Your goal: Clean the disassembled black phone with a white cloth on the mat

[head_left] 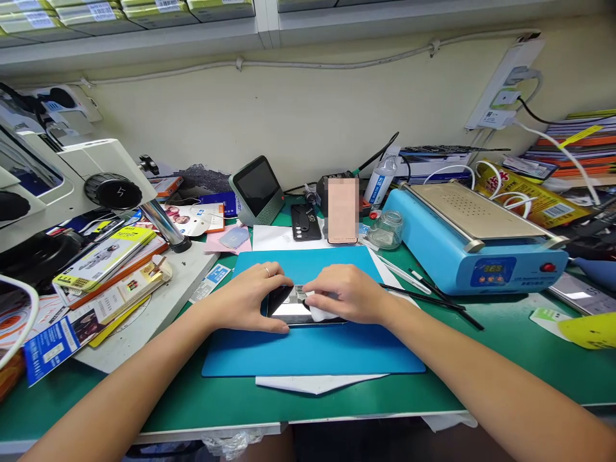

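Note:
A dark-edged phone (289, 310) with a bright, reflecting surface lies crosswise on the blue mat (312, 351). My left hand (253, 296) grips its left end, thumb along the near edge and fingers on the far edge. A folded white wipe (321, 310) is pinched in my right hand (349, 294) and presses on the right half of the phone. My right fingers hide much of that half, so I cannot tell whether the surface is glass or a bare frame. Behind the mat stand a black phone case (306, 222) and an upright pinkish phone-shaped panel (341, 212).
To the right sits a blue heating plate machine (481, 237), with black strips (447, 298) beside it. A glass jar (386, 230) and a clear bottle (382, 176) stand behind. On the left are a microscope stand (161, 221), stacked packets (103, 263) and a small display (260, 186).

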Demonstrator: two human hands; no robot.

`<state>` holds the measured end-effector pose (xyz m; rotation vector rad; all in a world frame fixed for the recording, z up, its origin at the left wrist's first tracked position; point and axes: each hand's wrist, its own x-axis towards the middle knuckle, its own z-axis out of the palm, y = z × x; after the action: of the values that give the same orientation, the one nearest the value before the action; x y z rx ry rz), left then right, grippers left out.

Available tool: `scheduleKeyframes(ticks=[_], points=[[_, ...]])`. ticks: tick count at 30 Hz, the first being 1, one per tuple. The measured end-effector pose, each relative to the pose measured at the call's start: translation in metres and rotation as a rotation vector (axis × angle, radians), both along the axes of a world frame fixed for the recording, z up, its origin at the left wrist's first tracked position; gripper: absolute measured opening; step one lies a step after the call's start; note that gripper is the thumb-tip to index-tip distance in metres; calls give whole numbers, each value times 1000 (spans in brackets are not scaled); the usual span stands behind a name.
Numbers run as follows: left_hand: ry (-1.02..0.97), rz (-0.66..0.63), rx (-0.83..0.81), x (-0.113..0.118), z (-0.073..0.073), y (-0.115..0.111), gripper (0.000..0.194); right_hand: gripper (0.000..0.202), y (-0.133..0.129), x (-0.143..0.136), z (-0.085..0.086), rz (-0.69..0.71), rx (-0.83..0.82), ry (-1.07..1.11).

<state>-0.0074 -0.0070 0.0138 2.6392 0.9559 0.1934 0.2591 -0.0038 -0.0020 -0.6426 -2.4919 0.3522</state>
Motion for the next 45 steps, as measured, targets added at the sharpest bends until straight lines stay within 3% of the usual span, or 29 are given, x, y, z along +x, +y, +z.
scheduleKeyframes(ticks=[8, 13, 16, 32, 37, 42, 45], points=[[-7, 7, -12, 0, -1, 0, 67, 33, 0, -1, 1, -19, 2, 1], [-4, 12, -23, 0, -1, 1, 65, 33, -3, -3, 2, 38, -2, -5], [-11, 10, -18, 0, -2, 1, 68, 33, -1, -2, 0, -7, 2, 2], [-45, 32, -40, 0, -1, 0, 55, 29, -2, -2, 0, 53, 25, -39], [-43, 48, -40, 1, 0, -1, 54, 30, -2, 0, 1, -18, 29, -38], [-50, 62, -41, 1, -2, -2, 53, 28, -4, -3, 2, 56, 38, -101], [-36, 69, -44, 1, -3, -2, 54, 31, -3, 0, 3, -1, 18, -76]])
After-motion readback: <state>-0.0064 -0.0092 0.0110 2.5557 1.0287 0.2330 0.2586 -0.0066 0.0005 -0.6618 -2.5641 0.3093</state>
